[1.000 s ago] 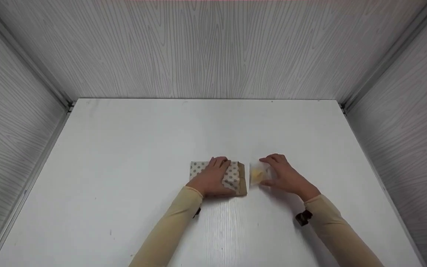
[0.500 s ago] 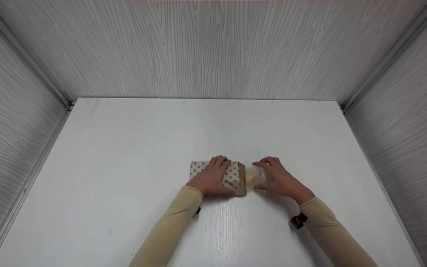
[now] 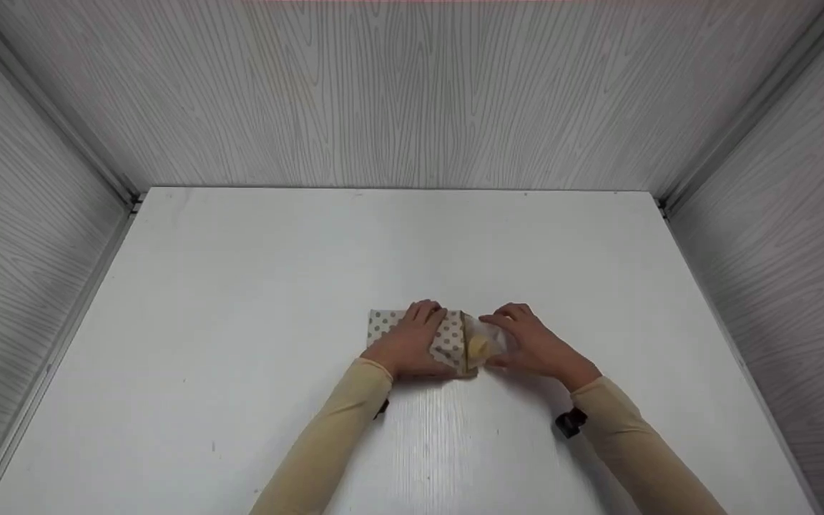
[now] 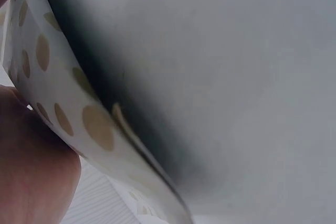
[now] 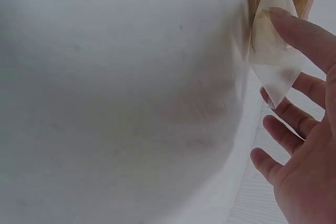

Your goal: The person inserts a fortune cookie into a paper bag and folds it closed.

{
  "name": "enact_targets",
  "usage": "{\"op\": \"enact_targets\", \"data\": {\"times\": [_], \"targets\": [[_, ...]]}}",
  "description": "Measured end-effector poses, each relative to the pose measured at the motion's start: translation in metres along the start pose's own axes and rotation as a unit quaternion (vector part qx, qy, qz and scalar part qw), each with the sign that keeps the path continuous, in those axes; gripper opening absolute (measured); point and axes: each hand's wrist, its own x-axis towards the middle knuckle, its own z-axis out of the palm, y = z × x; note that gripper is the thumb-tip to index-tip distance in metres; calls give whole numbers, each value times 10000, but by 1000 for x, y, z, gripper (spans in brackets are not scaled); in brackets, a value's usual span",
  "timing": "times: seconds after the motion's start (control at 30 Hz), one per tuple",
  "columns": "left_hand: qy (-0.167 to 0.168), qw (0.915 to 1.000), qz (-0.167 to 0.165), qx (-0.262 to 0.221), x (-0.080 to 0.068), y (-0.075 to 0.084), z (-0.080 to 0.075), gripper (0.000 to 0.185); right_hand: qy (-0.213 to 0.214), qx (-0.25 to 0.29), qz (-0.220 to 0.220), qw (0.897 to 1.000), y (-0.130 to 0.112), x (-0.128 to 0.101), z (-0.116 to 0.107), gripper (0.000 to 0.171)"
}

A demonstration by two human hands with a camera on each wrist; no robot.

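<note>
Now that the packet (image 3: 480, 349) pinched by the right hand (image 3: 535, 346) is brought to the dotted bag (image 3: 382, 322) gripped by the left hand (image 3: 410, 346), insertion is judged begun.

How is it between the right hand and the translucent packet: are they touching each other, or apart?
Touching: the right wrist view shows the thumb of the right hand lying on the face of the translucent packet.
</note>
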Motion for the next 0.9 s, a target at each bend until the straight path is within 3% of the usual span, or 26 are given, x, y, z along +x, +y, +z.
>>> {"op": "enact_targets", "data": {"times": [0.6, 0.9], "targets": [[3, 9999, -1, -163, 2, -1, 2, 110, -104, 154, 72, 9998, -7, 8, 1, 67], [-259, 9996, 68, -48, -1, 2, 1, 129, -92, 53, 150, 9998, -6, 3, 2, 66]]}}
